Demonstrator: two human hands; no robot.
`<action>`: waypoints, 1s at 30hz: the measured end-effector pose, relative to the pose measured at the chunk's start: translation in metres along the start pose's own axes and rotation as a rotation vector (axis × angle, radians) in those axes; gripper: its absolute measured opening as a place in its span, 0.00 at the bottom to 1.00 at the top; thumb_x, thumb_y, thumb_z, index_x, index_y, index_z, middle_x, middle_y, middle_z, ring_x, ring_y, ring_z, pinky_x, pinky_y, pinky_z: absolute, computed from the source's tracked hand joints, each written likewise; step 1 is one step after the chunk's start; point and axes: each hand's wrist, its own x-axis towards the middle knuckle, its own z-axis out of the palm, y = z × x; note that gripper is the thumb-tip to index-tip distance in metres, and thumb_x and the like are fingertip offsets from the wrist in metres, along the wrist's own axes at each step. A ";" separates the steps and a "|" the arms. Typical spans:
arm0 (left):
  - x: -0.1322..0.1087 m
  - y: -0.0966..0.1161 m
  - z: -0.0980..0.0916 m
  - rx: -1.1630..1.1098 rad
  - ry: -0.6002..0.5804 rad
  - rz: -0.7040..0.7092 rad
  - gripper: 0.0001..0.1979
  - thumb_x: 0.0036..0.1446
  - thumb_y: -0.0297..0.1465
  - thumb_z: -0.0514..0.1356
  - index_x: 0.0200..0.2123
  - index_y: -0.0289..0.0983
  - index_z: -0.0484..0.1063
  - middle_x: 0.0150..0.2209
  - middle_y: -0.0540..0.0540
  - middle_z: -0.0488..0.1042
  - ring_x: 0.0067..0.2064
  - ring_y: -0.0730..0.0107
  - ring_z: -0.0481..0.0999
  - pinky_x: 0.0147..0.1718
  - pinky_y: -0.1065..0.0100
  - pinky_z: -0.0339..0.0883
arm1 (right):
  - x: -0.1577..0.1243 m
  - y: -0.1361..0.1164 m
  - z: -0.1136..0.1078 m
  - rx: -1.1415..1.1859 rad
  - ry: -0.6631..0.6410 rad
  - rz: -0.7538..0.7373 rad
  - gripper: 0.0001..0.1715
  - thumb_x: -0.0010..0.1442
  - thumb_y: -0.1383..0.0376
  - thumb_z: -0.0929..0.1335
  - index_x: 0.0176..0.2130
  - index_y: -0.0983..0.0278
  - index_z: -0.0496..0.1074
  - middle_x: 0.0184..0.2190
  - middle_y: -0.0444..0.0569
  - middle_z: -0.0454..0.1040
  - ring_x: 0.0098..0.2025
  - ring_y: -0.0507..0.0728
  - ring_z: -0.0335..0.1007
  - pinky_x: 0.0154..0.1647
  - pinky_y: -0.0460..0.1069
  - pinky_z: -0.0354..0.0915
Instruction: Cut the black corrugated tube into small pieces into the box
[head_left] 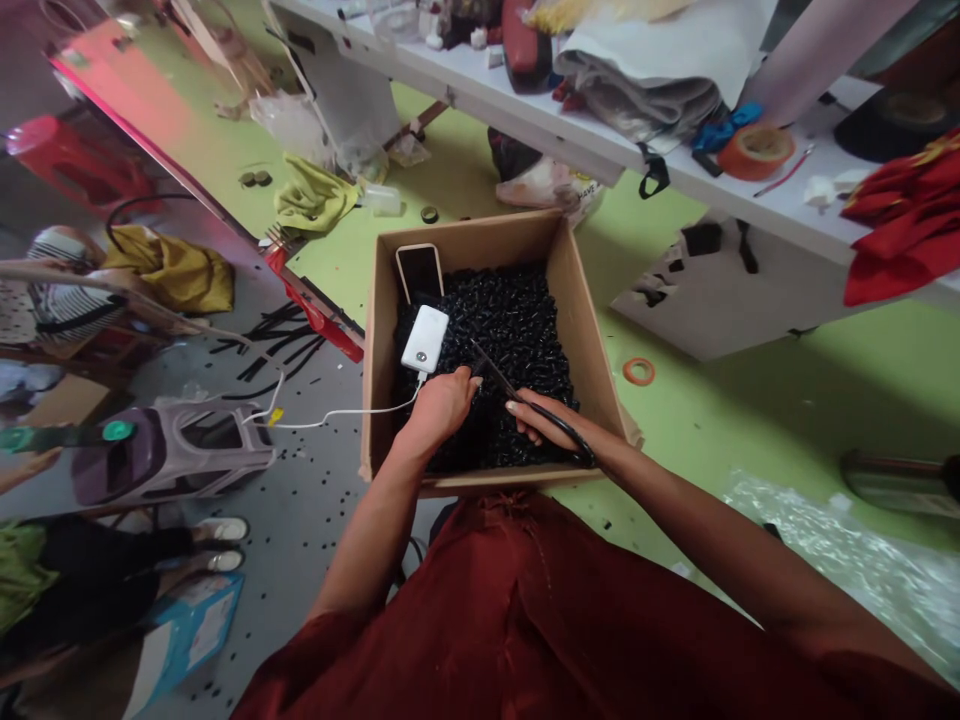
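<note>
Right now the right hand (544,420) is closed around long black-handled scissors (525,395), their blades reaching over the black plastic pieces (510,330) that fill a cardboard box (480,240). The left hand (439,410) sits curled into those pieces, just beside a white power bank (424,338); whether it grips anything, I cannot tell. A phone (418,272) leans in the box's far left corner. Both forearms cross the near rim; beyond the right wall, open green surface (712,420) surrounds an orange tape ring (639,371).

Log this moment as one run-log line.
Left hand: on black pieces | right hand: holding black-handled scissors | cardboard box | white power bank
</note>
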 end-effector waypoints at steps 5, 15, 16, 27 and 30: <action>0.001 -0.001 0.003 0.018 -0.004 0.020 0.19 0.67 0.39 0.41 0.43 0.34 0.66 0.36 0.39 0.77 0.41 0.57 0.79 0.38 0.64 0.68 | -0.004 -0.005 -0.002 -0.134 0.051 -0.017 0.19 0.63 0.49 0.59 0.32 0.61 0.58 0.23 0.41 0.63 0.24 0.50 0.61 0.24 0.45 0.59; 0.002 0.004 0.003 0.097 -0.085 -0.037 0.18 0.66 0.37 0.42 0.45 0.33 0.66 0.39 0.37 0.77 0.44 0.59 0.78 0.43 0.64 0.69 | 0.004 0.007 -0.001 -0.413 0.134 -0.072 0.16 0.62 0.54 0.61 0.29 0.61 0.61 0.25 0.44 0.66 0.28 0.53 0.63 0.29 0.46 0.55; 0.002 0.004 0.003 0.099 -0.089 -0.033 0.18 0.66 0.37 0.42 0.45 0.32 0.66 0.38 0.36 0.77 0.44 0.58 0.78 0.43 0.63 0.69 | 0.005 0.009 0.000 -0.427 0.139 -0.076 0.16 0.62 0.54 0.61 0.29 0.61 0.61 0.25 0.44 0.67 0.28 0.53 0.63 0.29 0.46 0.55; 0.003 0.001 0.005 0.090 -0.085 -0.053 0.20 0.66 0.39 0.40 0.46 0.33 0.66 0.38 0.36 0.77 0.45 0.56 0.78 0.43 0.61 0.69 | 0.002 0.000 -0.001 -0.168 0.160 0.078 0.19 0.62 0.51 0.60 0.28 0.61 0.58 0.19 0.41 0.64 0.19 0.51 0.61 0.21 0.45 0.57; 0.002 0.000 0.004 0.073 -0.063 -0.066 0.21 0.66 0.39 0.40 0.46 0.33 0.65 0.39 0.37 0.77 0.45 0.57 0.78 0.43 0.62 0.69 | 0.000 0.000 -0.002 -0.004 0.176 0.096 0.21 0.63 0.48 0.58 0.29 0.61 0.58 0.19 0.40 0.65 0.17 0.49 0.61 0.18 0.44 0.59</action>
